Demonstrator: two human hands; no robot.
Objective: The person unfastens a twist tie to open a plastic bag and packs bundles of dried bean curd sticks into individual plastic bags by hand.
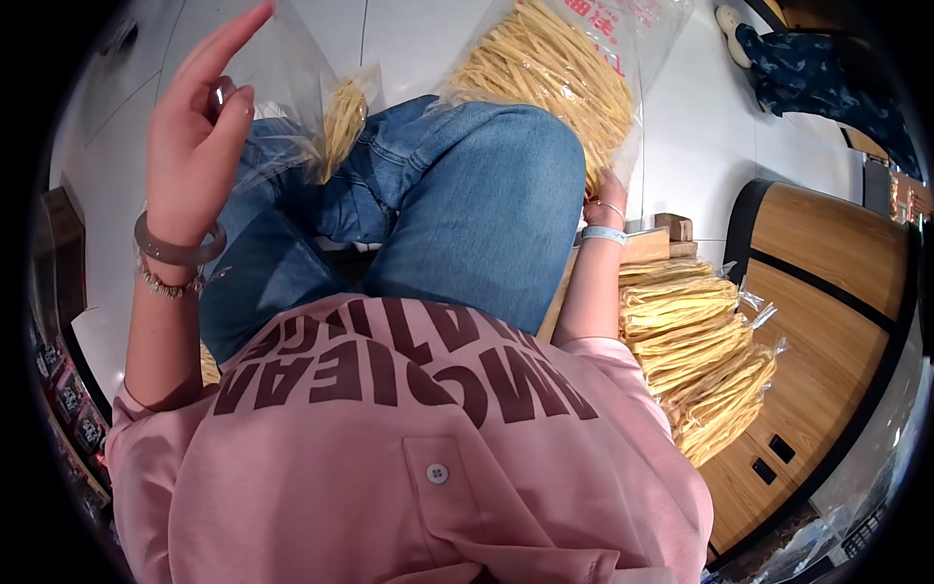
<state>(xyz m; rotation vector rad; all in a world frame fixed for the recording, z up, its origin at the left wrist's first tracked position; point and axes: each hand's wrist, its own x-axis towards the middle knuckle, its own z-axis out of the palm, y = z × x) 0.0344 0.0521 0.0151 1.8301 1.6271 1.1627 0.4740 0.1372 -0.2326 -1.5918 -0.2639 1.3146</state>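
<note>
My left hand (199, 136) is raised at the left, index finger stretched out and the other fingers curled, a ring on one. Beside its thumb and index finger spreads a small clear plastic bag (297, 73), its film against the hand. A bunch of yellow dried sticks (342, 122) stands inside that bag, over my lap. My right hand (605, 195) is past my right knee, at the near end of a large clear bag (647, 54) with red print. Long yellow sticks (545, 78) fill the large bag. The fingers of my right hand are mostly hidden there.
Several packed bundles of yellow sticks (696, 341) in clear wrap are piled to my right, beside a wooden cabinet (822, 253). Another person's leg in dark patterned trousers (808, 73) is at the upper right. Pale floor tiles (409, 39) lie ahead; packaged goods (73, 399) line the left.
</note>
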